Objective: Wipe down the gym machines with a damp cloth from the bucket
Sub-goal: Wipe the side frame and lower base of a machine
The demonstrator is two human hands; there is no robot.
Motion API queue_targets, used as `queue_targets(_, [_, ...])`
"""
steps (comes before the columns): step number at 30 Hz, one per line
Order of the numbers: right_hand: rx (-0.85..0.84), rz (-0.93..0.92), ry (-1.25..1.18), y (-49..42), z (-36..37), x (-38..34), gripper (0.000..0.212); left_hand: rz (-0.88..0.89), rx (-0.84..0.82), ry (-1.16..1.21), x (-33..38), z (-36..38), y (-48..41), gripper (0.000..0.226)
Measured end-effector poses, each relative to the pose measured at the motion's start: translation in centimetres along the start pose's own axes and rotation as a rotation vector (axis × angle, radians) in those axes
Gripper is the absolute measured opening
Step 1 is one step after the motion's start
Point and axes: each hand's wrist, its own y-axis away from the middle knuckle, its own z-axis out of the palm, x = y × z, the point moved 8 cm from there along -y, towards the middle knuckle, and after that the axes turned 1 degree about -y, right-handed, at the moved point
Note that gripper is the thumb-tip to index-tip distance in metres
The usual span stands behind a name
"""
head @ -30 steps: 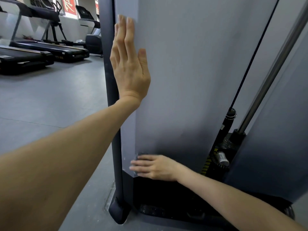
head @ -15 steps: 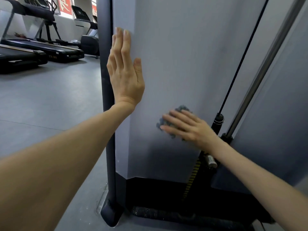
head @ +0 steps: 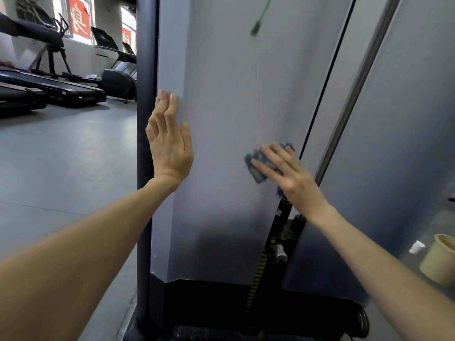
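- L hand (head: 170, 146): flat on the grey panel (head: 234, 94) of the gym machine, near the panel's L edge. Fingers straight, close together, pointing up. Thumb out to the side. Nothing in it.
- R hand (head: 293, 178): fingers straight and spread, not curled. It presses the cloth (head: 258, 166) flat against the same panel. No pinch, just palm and fingers on top.
- Cloth: blue-grey, bunched up. Most of it sits under the R fingers, w/ edges sticking out to the L and above the fingertips. It's against the panel near the R edge, roughly mid-height in view.
- The 2 hands are apart, at about the same height, w/ bare panel btwn them.
- Dark upright post (head: 145, 119) runs top to bottom just L of the panel, beside the L hand.
- Thin black cable (head: 327, 89) runs along the panel's R edge, just beside the cloth. Steel guide rod (head: 357, 77) slants further R.
- Below the R wrist: black hardware w/ a yellow-marked strip (head: 257, 274) and a small metal knob (head: 280, 253). Detail is dim there.
- Beige bucket (head: 440, 262): far R, low, well apart from both hands. Can't tell what's in it.
- Blurred dark cord end (head: 256, 28) hangs near the top of the panel.
- Bkgd L: treadmills (head: 61, 89) on a grey floor (head: 61, 156), red signs (head: 80, 23) in the windows behind.
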Motion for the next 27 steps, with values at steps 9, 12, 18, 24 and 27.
queue_targets(9, [0.446,0.836,-0.303,-0.2,-3.7,3.3,0.044,-0.102,0.005,-0.056,2.0,-1.7,-1.8,0.046])
queue_targets(12, [0.396,0.927,-0.409,-0.7,-4.6,4.2,0.043,-0.109,0.036,-0.028,4.2,-2.4,-2.3,0.061])
queue_targets(18, [0.534,0.992,-0.359,-9.5,-9.4,11.6,0.058,0.163,-0.126,-0.04,9.9,1.2,-0.6,0.073])
queue_targets(24, [0.588,0.971,-0.358,-8.7,-8.3,11.2,0.057,0.351,-0.36,-0.129,11.3,5.1,2.6,0.077])
queue_targets(27, [0.541,0.969,-0.426,-4.3,-5.6,8.6,0.055,0.381,-0.411,-0.155,10.6,5.8,3.1,0.082])
